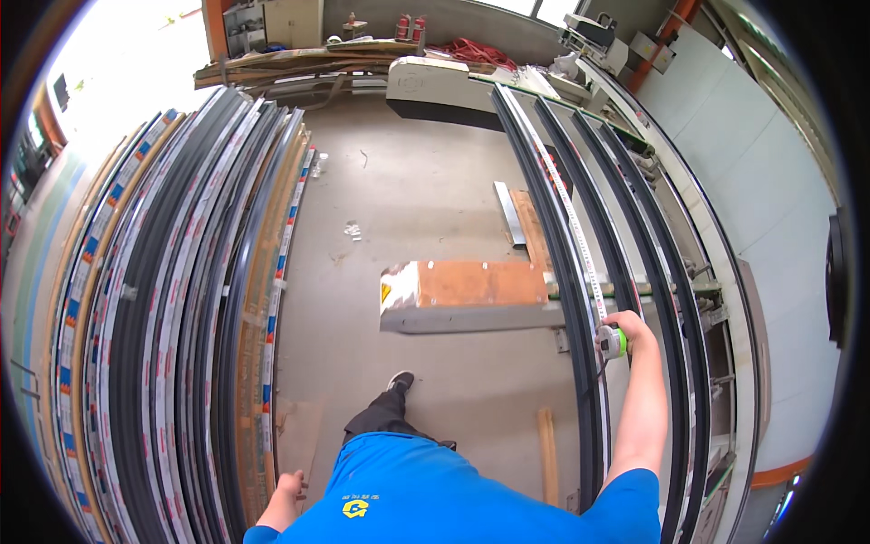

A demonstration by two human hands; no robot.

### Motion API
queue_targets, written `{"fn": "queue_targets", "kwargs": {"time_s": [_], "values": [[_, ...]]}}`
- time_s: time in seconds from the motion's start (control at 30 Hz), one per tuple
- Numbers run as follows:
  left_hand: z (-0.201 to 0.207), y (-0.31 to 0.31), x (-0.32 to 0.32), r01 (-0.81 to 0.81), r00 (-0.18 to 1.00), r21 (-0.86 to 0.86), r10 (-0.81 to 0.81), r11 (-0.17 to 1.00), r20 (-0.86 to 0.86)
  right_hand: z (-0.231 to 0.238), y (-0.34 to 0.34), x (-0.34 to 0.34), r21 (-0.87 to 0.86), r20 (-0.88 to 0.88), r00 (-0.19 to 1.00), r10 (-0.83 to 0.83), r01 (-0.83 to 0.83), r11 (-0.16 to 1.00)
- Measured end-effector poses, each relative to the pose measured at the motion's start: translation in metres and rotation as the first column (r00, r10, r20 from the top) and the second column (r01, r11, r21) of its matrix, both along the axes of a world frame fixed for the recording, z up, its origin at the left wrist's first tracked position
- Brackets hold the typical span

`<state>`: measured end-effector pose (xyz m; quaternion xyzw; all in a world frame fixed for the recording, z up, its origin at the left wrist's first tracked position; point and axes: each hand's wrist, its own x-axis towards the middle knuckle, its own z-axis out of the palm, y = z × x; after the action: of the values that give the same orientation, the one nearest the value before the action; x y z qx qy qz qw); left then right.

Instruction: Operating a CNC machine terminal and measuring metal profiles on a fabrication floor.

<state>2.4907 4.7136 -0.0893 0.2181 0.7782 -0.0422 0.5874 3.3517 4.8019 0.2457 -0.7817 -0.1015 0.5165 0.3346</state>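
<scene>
My right hand (pixel 630 328) is closed round a tape measure (pixel 613 342) with a pale case and a green edge. Its white blade (pixel 580 240) is drawn out, running away from me along a long dark profile (pixel 544 199). Other dark profiles (pixel 648 218) lie roughly parallel to the right of it, passing under my right arm. My left hand (pixel 290 486) hangs low beside the stack of long profiles (pixel 181 299) on the left, its fingers loosely apart and nothing visible in them.
A copper-coloured panel on a grey beam (pixel 471 317) juts across the floor from the right. A wooden strip (pixel 547 453) stands near my right side. Long machine rails (pixel 725 263) run along the right. Boards (pixel 299 63) and fire extinguishers (pixel 410 28) are at the back.
</scene>
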Motion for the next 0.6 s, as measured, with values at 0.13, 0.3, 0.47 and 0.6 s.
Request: {"fn": "queue_targets", "kwargs": {"time_s": [0.13, 0.3, 0.47, 0.6], "values": [[-0.035, 0.12, 0.041, -0.089, 0.996, 0.16, 0.084, 0.983, 0.04, 0.0, 0.063, 0.02, -0.026, 0.011, 1.0, -0.022, 0.022, 0.999], [-0.001, 0.236, 0.107, -0.007, 0.993, 0.282, -0.026, 0.959, 0.111, -0.001, 0.095, 0.031, -0.007, -0.03, 0.999, 0.012, -0.012, 1.0], [0.014, 0.264, 0.141, 0.006, 0.993, 0.268, -0.037, 0.963, 0.11, 0.002, 0.103, 0.026, -0.048, -0.005, 1.0, -0.001, 0.001, 0.999], [-0.003, 0.243, 0.138, 0.038, 0.992, 0.209, -0.062, 0.977, 0.108, 0.0, 0.1, 0.024, -0.065, -0.014, 1.0, 0.01, -0.011, 0.998]]}}
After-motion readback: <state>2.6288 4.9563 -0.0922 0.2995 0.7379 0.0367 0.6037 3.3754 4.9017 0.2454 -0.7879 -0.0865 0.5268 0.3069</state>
